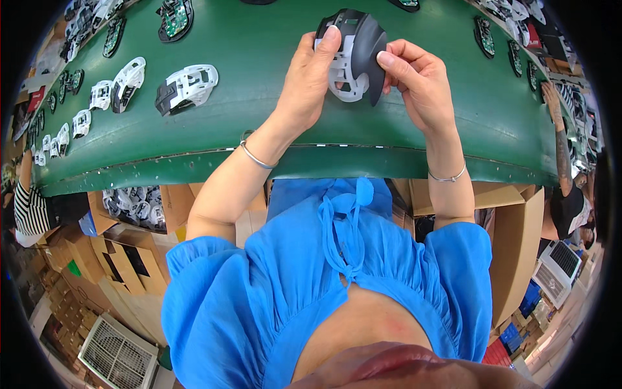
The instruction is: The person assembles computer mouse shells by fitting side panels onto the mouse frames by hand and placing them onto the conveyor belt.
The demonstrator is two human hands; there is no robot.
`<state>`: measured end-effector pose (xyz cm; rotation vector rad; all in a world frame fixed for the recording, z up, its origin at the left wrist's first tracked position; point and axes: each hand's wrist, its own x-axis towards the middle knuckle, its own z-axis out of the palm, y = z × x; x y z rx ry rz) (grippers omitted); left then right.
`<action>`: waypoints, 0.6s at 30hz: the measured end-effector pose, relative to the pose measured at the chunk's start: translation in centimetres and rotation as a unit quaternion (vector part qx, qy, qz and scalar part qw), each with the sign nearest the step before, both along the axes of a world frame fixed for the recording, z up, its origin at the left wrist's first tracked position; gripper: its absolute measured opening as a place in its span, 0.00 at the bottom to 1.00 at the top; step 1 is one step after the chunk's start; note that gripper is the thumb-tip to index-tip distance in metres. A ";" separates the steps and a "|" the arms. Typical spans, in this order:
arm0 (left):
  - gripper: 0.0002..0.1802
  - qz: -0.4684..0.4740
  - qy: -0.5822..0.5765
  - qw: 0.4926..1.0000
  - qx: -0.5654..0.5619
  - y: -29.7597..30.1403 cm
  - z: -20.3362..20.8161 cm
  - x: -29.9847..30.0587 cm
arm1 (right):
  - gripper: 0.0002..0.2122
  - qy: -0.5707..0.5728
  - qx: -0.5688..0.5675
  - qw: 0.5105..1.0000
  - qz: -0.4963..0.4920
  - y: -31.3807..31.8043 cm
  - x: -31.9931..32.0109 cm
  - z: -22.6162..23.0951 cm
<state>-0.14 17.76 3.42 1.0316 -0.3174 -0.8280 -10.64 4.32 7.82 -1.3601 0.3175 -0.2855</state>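
Gripping the plastic shell (350,58) from its left side, the left hand (306,81) is closed around it, thumb pressed on the upper face; the right hand (421,81) is drawn narrow, its thumb and fingers pinching the right edge of the dark panel (370,48) that curves over the shell's right side; the shell is over the far part of the green counter (253,39), in front of the person, tilted, though whether its lower end touches the surface I cannot tell.

The panel's edge looks thin, so a hard pull or twist by the right hand could bend or crack it; the white part beneath has open cutouts with slim ribs, and too firm a squeeze from the left thumb might flex or snap one; a loose left grip, on the other hand, could let the shell turn or drop; the panel's inner side is hidden, so an uneven or catching edge there could go unnoticed.

To the left, a separate black-and-white shell (186,89) lies on the counter, well apart from both hands; a circuit board piece (175,23) sits beyond it.
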 end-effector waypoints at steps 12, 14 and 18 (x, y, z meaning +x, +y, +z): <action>0.33 0.013 -0.031 0.999 -0.001 0.6 0.8 0.0 | 0.10 0.051 -0.056 0.996 -0.036 -0.1 0.5 -0.4; 0.35 0.007 -0.032 0.999 0.005 0.6 0.5 0.4 | 0.13 0.074 -0.057 0.995 -0.023 -0.4 0.7 -0.5; 0.34 0.009 -0.032 0.999 -0.019 0.7 0.9 0.1 | 0.12 0.074 -0.060 0.994 -0.057 0.5 1.1 -0.1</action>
